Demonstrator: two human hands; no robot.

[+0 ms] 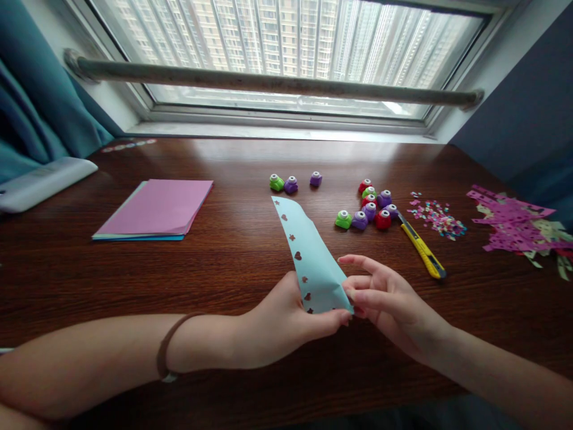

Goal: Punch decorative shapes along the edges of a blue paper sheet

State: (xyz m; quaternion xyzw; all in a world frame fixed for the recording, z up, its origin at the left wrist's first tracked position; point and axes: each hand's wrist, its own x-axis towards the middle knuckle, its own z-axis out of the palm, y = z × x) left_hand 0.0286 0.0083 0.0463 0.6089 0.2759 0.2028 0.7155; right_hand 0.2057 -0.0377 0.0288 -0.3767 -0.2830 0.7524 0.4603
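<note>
Over the worktop, the left hand grips a pale-blue sheet; the right hand touches its four-o'clock edge, whether pinching is hard to tell. From there, the paper stack lies toward ten, clustered punches toward two, the yellow cutter at three.

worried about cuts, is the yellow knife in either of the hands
No, the yellow knife lies on the table while the left hand and right hand hold light blue paper.
</note>
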